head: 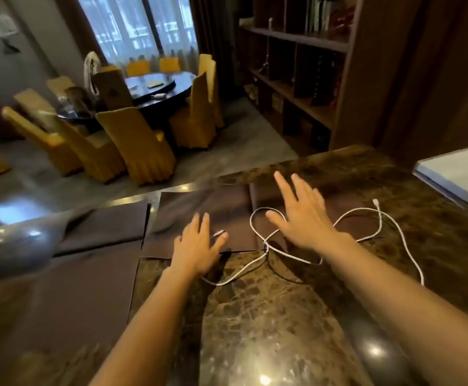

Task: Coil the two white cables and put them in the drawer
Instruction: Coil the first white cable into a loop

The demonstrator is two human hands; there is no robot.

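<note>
Two tangled cables (266, 246), ends indistinct.

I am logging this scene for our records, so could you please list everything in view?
white cables: appear two, white, loose and crossed on the countertop
countertop: one, brown marble, foreground
dark mats: several, brown, on the countertop's left and middle
white slab: one, white, far right edge
round table: one, dark, back room
chairs: several, yellow covers, around the round table
shelving: one, dark wood, right rear
window: one, curtained, rear
hands: left and right, both open, hovering over the cables
</note>
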